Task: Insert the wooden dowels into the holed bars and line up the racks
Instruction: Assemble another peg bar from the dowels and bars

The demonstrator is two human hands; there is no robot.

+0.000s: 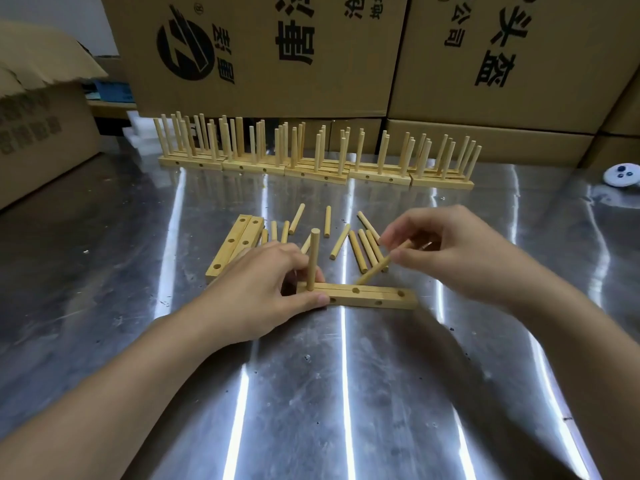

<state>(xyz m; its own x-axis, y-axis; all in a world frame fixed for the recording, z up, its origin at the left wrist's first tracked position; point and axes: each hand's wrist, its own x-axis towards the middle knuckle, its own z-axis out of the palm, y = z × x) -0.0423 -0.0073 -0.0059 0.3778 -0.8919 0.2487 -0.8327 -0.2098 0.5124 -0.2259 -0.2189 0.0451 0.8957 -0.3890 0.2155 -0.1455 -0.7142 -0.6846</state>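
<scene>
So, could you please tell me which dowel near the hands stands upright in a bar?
The upright dowel by the left hand, set in the bar; the right hand holds a tilted dowel, loose dowels lie flat.

Slanted dowel (373,270) in right fingers (415,230), near bar (377,297)

Basically all tan, silver and cardboard brown

The holed bar (374,297) is pale honey-yellow with dark holes, same shade as the loose dowels (360,251) just behind it and the racks (311,168) further back. Table (346,393) under it is silvery grey with white streaks. Behind it all, brown cardboard boxes (263,53) with black print; far right of it, a white round thing (621,176) with dark dots.
</scene>
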